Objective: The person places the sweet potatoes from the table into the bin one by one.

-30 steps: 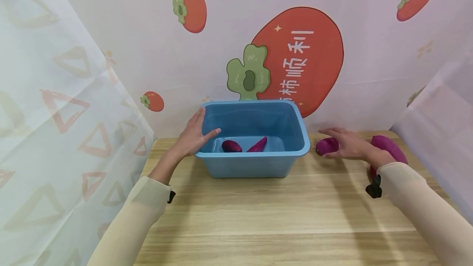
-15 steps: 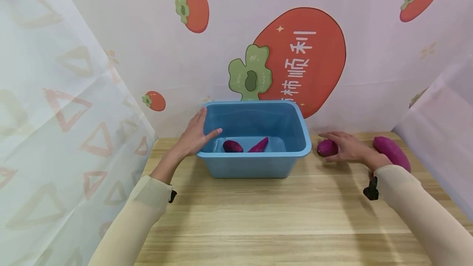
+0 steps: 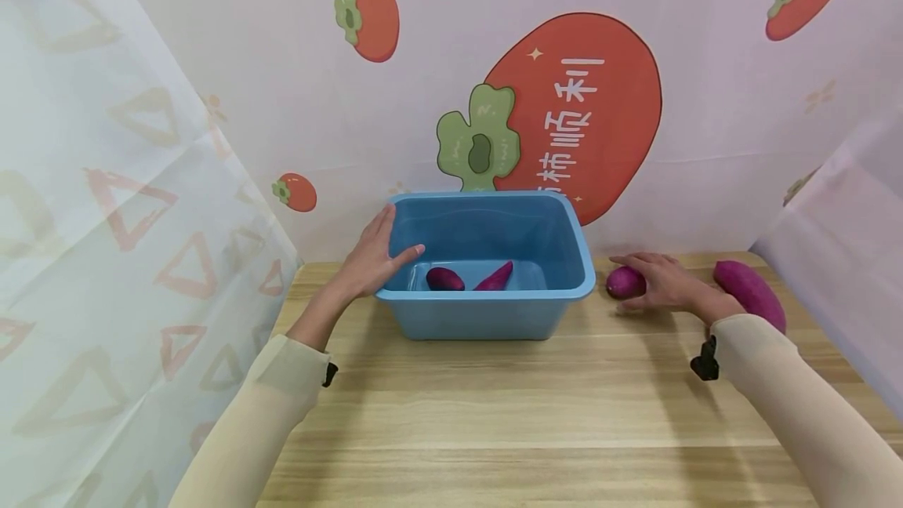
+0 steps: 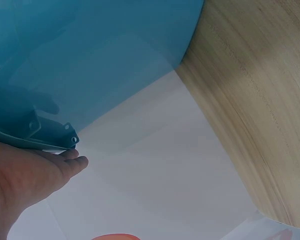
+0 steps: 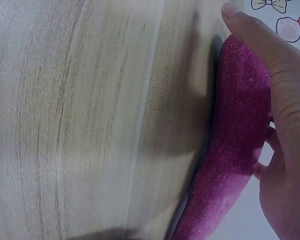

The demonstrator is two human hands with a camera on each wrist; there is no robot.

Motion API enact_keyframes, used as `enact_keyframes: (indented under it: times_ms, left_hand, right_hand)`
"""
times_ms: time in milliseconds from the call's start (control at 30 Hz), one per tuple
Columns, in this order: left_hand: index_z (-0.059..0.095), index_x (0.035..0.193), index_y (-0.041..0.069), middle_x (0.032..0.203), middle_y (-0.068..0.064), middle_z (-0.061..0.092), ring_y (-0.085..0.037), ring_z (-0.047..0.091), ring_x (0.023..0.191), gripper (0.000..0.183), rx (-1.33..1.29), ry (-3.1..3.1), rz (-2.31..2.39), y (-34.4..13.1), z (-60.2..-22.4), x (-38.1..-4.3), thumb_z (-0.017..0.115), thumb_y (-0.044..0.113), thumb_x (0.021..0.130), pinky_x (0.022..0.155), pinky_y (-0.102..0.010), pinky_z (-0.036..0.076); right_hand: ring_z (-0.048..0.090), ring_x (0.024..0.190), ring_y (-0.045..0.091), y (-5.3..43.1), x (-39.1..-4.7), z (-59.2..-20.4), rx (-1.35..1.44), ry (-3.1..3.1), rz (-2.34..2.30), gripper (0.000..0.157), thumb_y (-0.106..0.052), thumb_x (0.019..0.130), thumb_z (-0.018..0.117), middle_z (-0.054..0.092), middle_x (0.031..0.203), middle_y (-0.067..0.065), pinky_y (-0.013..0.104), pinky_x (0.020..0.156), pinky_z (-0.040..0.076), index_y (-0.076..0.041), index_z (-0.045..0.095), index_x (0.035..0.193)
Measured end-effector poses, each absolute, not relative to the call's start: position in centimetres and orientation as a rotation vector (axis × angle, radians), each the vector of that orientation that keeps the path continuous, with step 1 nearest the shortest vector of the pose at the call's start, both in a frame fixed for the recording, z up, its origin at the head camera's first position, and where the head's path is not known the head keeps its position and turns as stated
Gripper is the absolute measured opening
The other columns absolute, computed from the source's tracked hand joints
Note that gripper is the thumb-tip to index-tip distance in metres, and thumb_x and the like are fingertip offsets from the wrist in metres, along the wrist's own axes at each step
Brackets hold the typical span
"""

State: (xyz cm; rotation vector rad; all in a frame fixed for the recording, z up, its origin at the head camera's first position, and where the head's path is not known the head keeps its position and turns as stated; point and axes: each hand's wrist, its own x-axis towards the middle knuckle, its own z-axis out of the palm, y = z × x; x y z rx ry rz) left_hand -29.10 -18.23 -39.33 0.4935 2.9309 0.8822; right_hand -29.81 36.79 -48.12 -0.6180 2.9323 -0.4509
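My left hand [image 3: 367, 263] rests along the left rim of a blue plastic bin [image 3: 473, 316], fingers fairly straight and thumb over the inside. In the left wrist view, fingers [image 4: 72, 167] lie against the rim's outer side. A dark purple sweet potato [image 3: 444, 280] and a pointed one [image 3: 495, 278] lie in the bin. To the right, my right hand [image 3: 661, 282] holds a purple sweet potato [image 3: 625, 283] on the table. Its body [image 5: 235, 135] looks long in the right wrist view, thumb by one end, fingertips at the far side, partly hidden.
A curved purple sweet potato [image 3: 751, 296] lies on the wooden table [image 3: 508, 422], right of my right wrist. White printed sheets [image 3: 339, 132] rise behind the table and at both sides, close to the bin.
My right hand has lowered slightly and settled round the sweet potato; its forearm has shifted a little left. The left hand and bin stay put, with the view drifting slightly.
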Motion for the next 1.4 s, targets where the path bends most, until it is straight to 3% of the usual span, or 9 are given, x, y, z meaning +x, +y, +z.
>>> enact_keyframes:
  times_ms: [233, 567, 1000, 1400]
  left_hand:
    - [-0.003, 0.17, 0.006, 0.179, -0.015, 0.0, -0.039, 0.004, 0.164, 0.103, 0.49, 2.928, 0.878, -18.2, -39.2, -29.0, 0.055, 0.059, 0.103, 0.127, -0.067, 0.016]
    - [-0.004, 0.17, 0.006, 0.178, -0.016, 0.0, -0.039, 0.004, 0.164, 0.103, 0.49, 2.928, 0.878, -18.2, -39.3, -29.0, 0.055, 0.058, 0.103, 0.128, -0.066, 0.015]
    - [-0.003, 0.17, 0.006, 0.179, -0.015, 0.0, -0.039, 0.004, 0.164, 0.103, 0.487, 2.932, 0.88, -18.2, -39.5, -29.3, 0.055, 0.059, 0.103, 0.127, -0.067, 0.016]
    - [-0.003, 0.17, 0.007, 0.179, -0.015, 0.0, -0.039, 0.004, 0.164, 0.103, 0.482, 2.926, 0.888, -18.2, -39.4, -29.3, 0.054, 0.059, 0.102, 0.127, -0.067, 0.015]
  right_hand:
    - [0.046, 0.136, 0.053, 37.1, -30.1, -49.0, -0.6, 2.931, -0.461, 0.099, -0.055, 0.078, 0.091, 0.05, 0.151, 0.029, 0.079, 0.114, 0.025, -0.009, 0.05, 0.155]
    - [0.049, 0.133, 0.051, 37.0, -30.5, -49.3, -0.604, 2.959, -0.446, 0.095, -0.054, 0.079, 0.09, 0.053, 0.148, 0.027, 0.079, 0.113, 0.027, -0.009, 0.053, 0.153]
    - [0.053, 0.127, 0.05, 36.7, -30.9, -50.1, -0.591, 3.019, -0.416, 0.077, -0.044, 0.084, 0.089, 0.06, 0.138, 0.026, 0.077, 0.105, 0.038, -0.01, 0.059, 0.146]
    - [0.057, 0.12, 0.049, 36.6, -31.0, -49.9, -0.581, 3.024, -0.39, 0.073, -0.042, 0.084, 0.089, 0.062, 0.132, 0.026, 0.073, 0.096, 0.048, -0.009, 0.061, 0.143]
